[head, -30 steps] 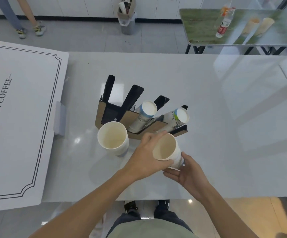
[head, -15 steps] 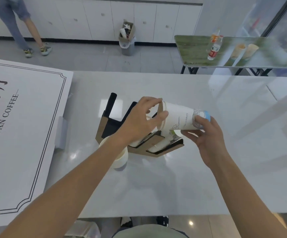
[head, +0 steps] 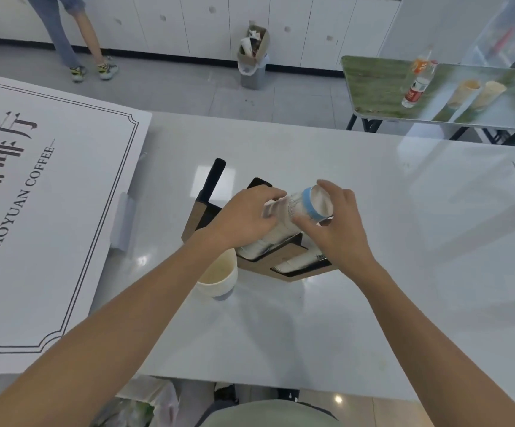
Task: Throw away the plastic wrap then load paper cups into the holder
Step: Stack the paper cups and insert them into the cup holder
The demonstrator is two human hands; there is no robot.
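Note:
A brown and black cup holder [head: 284,261] stands in the middle of the white counter [head: 373,229]. Both my hands grip a stack of white paper cups [head: 304,208] with a blue band, tilted base-up over the holder's middle slot. My left hand [head: 244,215] wraps the stack's lower part. My right hand [head: 339,223] holds its upper, blue-banded end. More cups [head: 293,266] lie in the front right slot. One upright paper cup [head: 219,272] stands on the counter just left of the holder, partly behind my left forearm.
A large white coffee sign board [head: 34,211] covers the counter's left side. Beyond the counter are a full bin [head: 251,61], a person's legs [head: 77,35], and a folding table [head: 435,97] with bottles and cups. A plastic bag [head: 145,402] lies on the floor below.
The cup stack was lifted from low in front of the holder, turned base-up, and brought down over the holder's middle slot. My right hand moved from under the stack to its upper end.

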